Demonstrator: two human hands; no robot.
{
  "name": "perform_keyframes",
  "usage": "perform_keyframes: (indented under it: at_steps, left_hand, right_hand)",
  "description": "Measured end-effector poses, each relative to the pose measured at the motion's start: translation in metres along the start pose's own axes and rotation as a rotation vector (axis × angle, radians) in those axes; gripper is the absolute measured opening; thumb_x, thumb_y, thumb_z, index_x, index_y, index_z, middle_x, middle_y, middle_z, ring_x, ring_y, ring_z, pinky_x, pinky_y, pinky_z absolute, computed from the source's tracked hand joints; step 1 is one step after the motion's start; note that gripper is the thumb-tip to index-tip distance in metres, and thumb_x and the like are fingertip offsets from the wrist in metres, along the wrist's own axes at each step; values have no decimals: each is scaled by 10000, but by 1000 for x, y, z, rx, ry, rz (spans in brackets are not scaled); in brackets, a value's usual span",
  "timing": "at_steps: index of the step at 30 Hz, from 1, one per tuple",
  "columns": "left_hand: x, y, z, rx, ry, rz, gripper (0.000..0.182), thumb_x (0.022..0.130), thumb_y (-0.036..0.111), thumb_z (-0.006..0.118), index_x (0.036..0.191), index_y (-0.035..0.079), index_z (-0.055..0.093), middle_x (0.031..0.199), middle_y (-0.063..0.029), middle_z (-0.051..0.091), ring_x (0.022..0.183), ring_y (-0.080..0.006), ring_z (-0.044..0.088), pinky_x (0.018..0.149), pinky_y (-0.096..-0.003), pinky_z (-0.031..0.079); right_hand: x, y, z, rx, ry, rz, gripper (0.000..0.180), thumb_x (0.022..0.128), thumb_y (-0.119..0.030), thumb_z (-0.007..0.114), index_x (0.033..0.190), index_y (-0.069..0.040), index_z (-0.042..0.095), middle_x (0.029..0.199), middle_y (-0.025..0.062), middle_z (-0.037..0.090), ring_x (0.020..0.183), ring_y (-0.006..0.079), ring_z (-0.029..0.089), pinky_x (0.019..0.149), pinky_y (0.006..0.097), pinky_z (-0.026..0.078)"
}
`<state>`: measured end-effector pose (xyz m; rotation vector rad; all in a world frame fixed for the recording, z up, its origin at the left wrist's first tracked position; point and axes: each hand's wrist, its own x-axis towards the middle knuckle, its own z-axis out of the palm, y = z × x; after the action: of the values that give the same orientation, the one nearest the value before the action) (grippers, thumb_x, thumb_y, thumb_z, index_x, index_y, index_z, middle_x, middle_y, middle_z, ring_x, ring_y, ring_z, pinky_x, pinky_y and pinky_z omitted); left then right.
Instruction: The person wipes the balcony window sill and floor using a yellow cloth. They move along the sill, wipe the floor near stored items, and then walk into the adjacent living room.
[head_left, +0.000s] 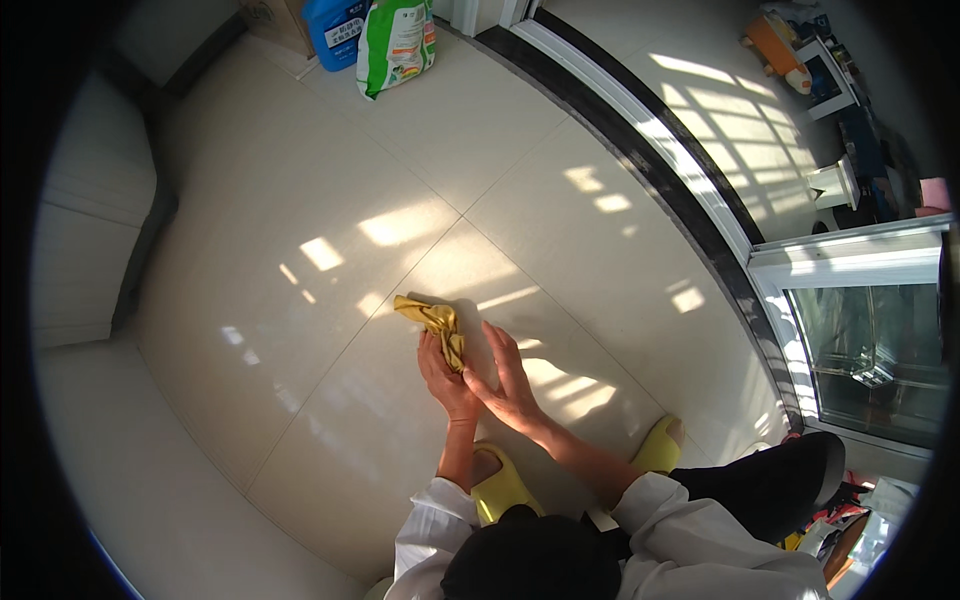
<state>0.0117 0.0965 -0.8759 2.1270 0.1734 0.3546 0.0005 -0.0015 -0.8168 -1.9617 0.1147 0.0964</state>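
Note:
A crumpled golden-yellow cloth (442, 319) is bunched in my left hand (444, 375), its loose end sticking out past the fingers toward the upper left. Beside it, my right hand (512, 382) has its fingers apart, with the thumb close to the left hand and the cloth's lower end. No object shows in the right hand. Both hands are over the pale tiled floor (360, 420), above and in front of my yellow-green slippers (506, 484).
A blue detergent jug (337, 37), a green and white bag (397, 45) and a cardboard box (277, 26) stand at the top. A dark door threshold (675, 195) curves along the right, beside a glazed door (870, 360). Assorted items lie at the lower right.

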Motion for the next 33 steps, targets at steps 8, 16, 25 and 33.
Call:
perform_keyframes:
  at_steps: [8, 16, 25, 33]
  left_hand:
    - [-11, -14, -46, -418, -111, -214, 793, 904, 288, 618, 1496, 1, 175, 1541, -155, 256, 1418, -297, 265, 1143, -418, 243]
    - [2, 48, -63, -367, -78, -188, 714, 930, 325, 532, 1488, 6, 220, 1496, -192, 347, 1405, -330, 288, 1151, -506, 159]
    - [6, 90, -18, -484, -281, -96, 665, 844, 41, 441, 1471, -34, 233, 1460, -243, 372, 1383, -337, 318, 1157, -467, 174]
    - [25, 75, -38, -474, -108, -109, 611, 959, 232, 473, 1474, -9, 251, 1433, -232, 423, 1349, -316, 382, 1132, -447, 238]
  right_hand:
    - [29, -19, 23, -554, 75, -249, 710, 804, -419, 656, 1415, -142, 425, 1510, 218, 203, 1362, 444, 240, 1035, 581, 272]
    - [36, 58, -10, -978, 225, -278, 561, 752, -125, 584, 1303, -41, 522, 1401, 77, 436, 1260, 284, 407, 887, 438, 384]
    - [-92, 196, -349, -1062, 916, 431, 391, 852, -28, 561, 1242, -38, 564, 1244, 113, 500, 1123, 341, 451, 925, 438, 402]
    - [-27, 25, -130, -668, 463, -298, 484, 703, 25, 591, 1182, -38, 616, 1214, 107, 515, 1089, 319, 488, 907, 407, 435]
